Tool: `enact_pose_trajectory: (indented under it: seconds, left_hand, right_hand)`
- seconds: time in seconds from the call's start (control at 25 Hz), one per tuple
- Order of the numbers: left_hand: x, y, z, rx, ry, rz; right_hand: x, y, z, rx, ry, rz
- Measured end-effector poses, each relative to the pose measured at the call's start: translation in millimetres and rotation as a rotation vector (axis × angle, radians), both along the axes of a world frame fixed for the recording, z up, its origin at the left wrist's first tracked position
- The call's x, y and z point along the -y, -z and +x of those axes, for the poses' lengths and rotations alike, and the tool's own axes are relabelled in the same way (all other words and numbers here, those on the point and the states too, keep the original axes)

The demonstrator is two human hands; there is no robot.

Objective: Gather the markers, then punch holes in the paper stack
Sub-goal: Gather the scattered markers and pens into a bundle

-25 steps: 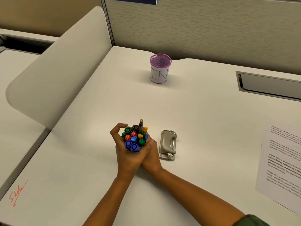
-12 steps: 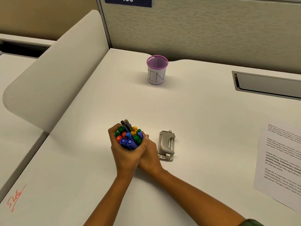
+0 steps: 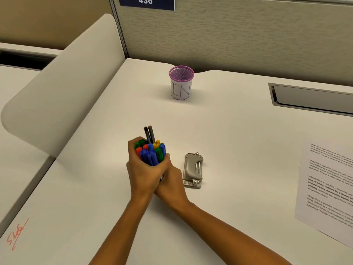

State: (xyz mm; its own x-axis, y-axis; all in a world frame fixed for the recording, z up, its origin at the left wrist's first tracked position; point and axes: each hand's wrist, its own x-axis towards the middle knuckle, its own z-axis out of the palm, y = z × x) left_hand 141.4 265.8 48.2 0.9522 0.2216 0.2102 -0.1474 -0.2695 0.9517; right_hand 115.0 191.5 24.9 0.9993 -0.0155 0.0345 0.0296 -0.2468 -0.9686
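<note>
A bundle of coloured markers [image 3: 150, 153] stands upright at the desk's middle, clasped by both hands; blue, green, red and yellow caps show, and two dark ones stick up higher. My left hand [image 3: 140, 173] wraps the bundle from the left and front. My right hand [image 3: 170, 180] closes on it from the right, partly under the left. A grey metal hole punch [image 3: 193, 170] lies just right of my hands. The printed paper stack [image 3: 328, 186] lies at the right edge.
A purple mesh cup [image 3: 181, 82] with a white label stands farther back on the desk [image 3: 238, 142]. A curved divider panel [image 3: 63, 88] rises on the left. A recessed cable tray [image 3: 313, 98] sits at the back right. Red scribble [image 3: 17, 233] marks the near-left corner.
Both hands have tightened around the markers, and the bundle has tilted away from me so the caps point more toward the cup. The two dark markers stick out farther.
</note>
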Motion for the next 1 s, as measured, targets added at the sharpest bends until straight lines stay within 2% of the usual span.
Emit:
enact_pose_trajectory:
  seconds: [0.2,0.4,0.72,0.8,1.0]
  left_hand:
    - [-29,-18,32,-0.146,-0.044,0.156]
    - [-54,-17,54,-0.342,-0.007,0.366]
    - [-56,5,61,-0.555,-0.019,0.624]
    - [-53,7,61,-0.564,-0.054,0.717]
    - [-47,14,50,-0.448,-0.185,0.871]
  right_hand:
    - [3,0,-20,0.028,-0.103,-0.292]
    - [25,2,-38,0.218,0.071,-0.393]
    - [53,22,-38,0.337,0.230,-0.653]
    - [55,26,-37,0.333,0.235,-0.683]
    - [54,30,-34,0.265,0.214,-0.710]
